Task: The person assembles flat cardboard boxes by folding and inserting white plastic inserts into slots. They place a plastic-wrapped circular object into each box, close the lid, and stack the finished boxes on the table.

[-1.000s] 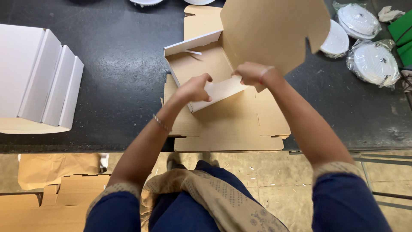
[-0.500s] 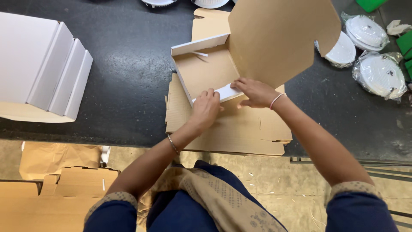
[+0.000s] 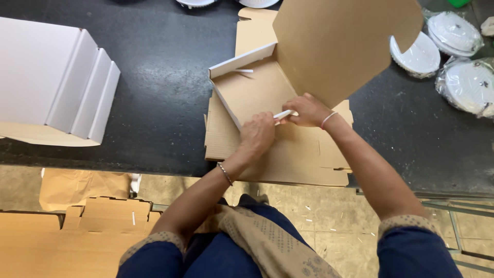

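A half-folded cardboard box (image 3: 260,87), brown inside and white outside, lies on a stack of flat cardboard blanks (image 3: 303,154) on the black table. Its big lid flap (image 3: 342,44) stands upright at the back right. My left hand (image 3: 257,135) presses on the box's near wall at the front left corner. My right hand (image 3: 307,110) pinches the same near wall's white edge a little to the right. Both hands touch this front flap, which is folded up along the box's near side.
Folded white boxes (image 3: 56,87) are stacked at the table's left. White bowls in plastic wrap (image 3: 463,77) lie at the right. More flat cardboard (image 3: 67,231) is piled on the floor at the lower left. The table's front edge (image 3: 128,164) runs just before my body.
Both hands have come together on the near wall of the box and folded it upright. The view has shifted slightly left.
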The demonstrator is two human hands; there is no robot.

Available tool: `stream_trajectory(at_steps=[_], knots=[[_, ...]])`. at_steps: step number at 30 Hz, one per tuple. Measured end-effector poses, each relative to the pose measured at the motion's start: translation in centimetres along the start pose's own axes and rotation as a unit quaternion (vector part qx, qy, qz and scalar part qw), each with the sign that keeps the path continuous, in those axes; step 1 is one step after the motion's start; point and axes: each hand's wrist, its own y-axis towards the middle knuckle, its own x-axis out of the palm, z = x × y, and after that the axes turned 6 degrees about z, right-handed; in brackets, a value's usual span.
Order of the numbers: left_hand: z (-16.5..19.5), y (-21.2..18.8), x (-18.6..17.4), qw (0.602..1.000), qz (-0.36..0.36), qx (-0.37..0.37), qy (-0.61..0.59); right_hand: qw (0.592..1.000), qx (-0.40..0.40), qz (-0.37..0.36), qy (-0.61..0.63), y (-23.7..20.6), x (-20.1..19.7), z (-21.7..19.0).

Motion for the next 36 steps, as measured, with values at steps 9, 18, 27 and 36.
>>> stream_trajectory(at_steps=[9,18,27,36], knots=[[1.7,1.8,-5.1,0.976,-0.132,0.12,-0.126,0.986,-0.058,0.154,0.005,-1.2,-1.8,5.3],[-4.9,5.8,-9.0,0.929,-0.065,0.258,0.256,0.96,-0.018,0.278,0.008,-1.5,0.7,5.2],[1.6,-4.2,-2.9,0.917,-0.113,0.382,-0.009,0.97,0.077,0.215,0.085,-1.7,0.3,0.3],[1.3,-3.6,-2.3,0.93,-0.147,0.329,-0.067,0.945,0.135,0.252,0.158,-2.3,0.7,-6.0]])
